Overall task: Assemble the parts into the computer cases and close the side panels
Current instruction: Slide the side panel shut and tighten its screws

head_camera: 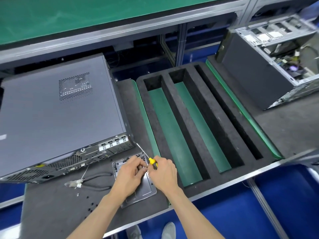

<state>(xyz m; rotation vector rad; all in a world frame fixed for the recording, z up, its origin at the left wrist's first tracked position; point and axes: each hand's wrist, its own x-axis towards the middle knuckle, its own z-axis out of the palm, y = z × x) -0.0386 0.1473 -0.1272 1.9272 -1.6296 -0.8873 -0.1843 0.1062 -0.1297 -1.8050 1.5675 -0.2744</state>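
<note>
Yellow-handled screwdriver (151, 160) gripped in the right hand (164, 175), left hand (132, 175) pinching small screws over the grey metal tray (146, 190) beside the closed dark-grey computer case (57, 107).

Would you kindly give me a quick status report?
Right hand grips screwdriver. Left hand picking in screw tray. Left case panel closed. Nothing blocking.

Both bare forearms reach forward over the metal tray (138, 192). The left hand (128, 175) curls its fingers down onto it; the right hand (164, 173), just beside, grips a screwdriver (151, 160).
</note>
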